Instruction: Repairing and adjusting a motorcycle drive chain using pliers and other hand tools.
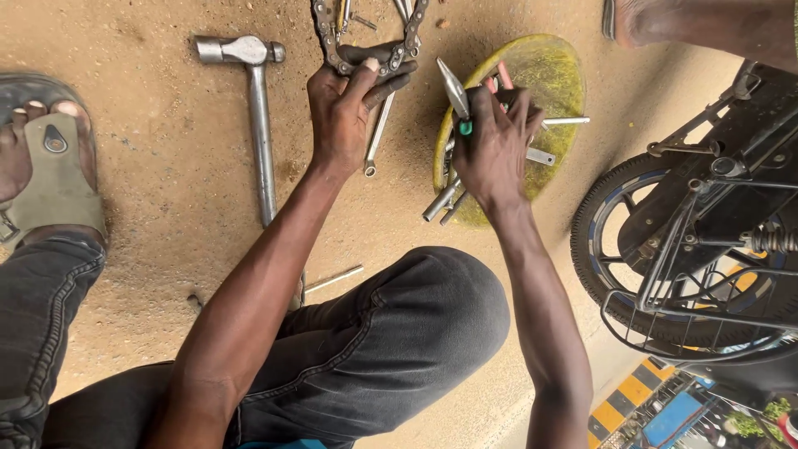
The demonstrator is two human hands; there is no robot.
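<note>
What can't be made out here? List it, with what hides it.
- Chain: head view, upper loop cut by top edge.
- Pliers: handles hidden inside the right hand.
- Yellow dish: contents partly behind that hand.
- Motorbike: cut by right edge.
- Left hand: fingers cover a chain link.

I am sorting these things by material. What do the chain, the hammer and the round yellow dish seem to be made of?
Chain, gripped by the left hand: probably steel, dull and dark grey, likely greasy.
Hammer: all metal by its look, with a grey sheen on head and shaft alike and no wood in view.
Yellow dish: unclear, perhaps plastic or painted metal; its matt yellow surface is stained and worn.
</note>
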